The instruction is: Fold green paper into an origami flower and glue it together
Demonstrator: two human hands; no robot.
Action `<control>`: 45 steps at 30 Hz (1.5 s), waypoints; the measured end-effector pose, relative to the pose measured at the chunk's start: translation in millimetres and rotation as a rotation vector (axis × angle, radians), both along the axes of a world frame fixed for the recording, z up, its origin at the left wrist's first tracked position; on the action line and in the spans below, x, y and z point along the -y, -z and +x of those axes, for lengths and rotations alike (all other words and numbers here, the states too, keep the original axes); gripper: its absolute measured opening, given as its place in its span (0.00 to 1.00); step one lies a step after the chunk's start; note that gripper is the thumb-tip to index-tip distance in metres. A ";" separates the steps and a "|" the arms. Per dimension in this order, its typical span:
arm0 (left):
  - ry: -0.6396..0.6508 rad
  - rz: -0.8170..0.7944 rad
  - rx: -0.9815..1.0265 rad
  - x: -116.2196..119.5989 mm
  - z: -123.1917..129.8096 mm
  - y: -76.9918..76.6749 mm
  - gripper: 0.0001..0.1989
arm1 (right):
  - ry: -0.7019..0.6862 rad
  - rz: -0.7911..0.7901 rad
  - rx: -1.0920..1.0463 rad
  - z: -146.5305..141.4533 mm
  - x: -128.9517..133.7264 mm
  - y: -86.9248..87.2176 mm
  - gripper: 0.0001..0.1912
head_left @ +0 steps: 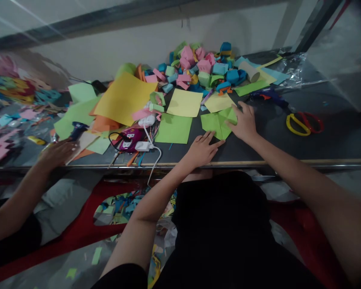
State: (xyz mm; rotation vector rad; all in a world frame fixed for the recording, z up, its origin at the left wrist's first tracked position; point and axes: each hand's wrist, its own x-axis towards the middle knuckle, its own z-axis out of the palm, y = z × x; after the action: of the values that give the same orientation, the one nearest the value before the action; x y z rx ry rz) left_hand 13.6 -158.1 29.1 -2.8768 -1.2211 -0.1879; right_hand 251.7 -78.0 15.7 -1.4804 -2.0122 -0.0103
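A creased light green paper (pixel 218 123) lies on the dark table (pixel 333 148), with some of its edges folded. My left hand (pixel 203 149) rests at its lower left edge, fingers spread and pressing down. At its right side my right hand (pixel 243 121) touches the paper with fingers apart. A flat green square (pixel 173 129) and a pale yellow square (pixel 185 103) lie to the left. Behind the creased paper is another pale yellow sheet (pixel 219 102).
Red and yellow scissors (pixel 304 123) and a blue glue gun (pixel 269 97) lie at the right. Small folded paper pieces (pixel 204 66) are heaped at the back. A purple power strip (pixel 131 139) with cables sits left, near another person's hand (pixel 55 153).
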 end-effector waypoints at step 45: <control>0.163 -0.072 0.198 -48.5 -6.0 -12.4 0.13 | -0.468 -0.203 0.060 56.3 29.4 -22.3 0.25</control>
State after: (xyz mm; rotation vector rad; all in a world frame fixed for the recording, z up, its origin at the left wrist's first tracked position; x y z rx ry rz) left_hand 7.6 -109.6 41.6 -3.0840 -1.0355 -0.4502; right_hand 308.0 -107.4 38.0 -1.0976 -2.4217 0.3560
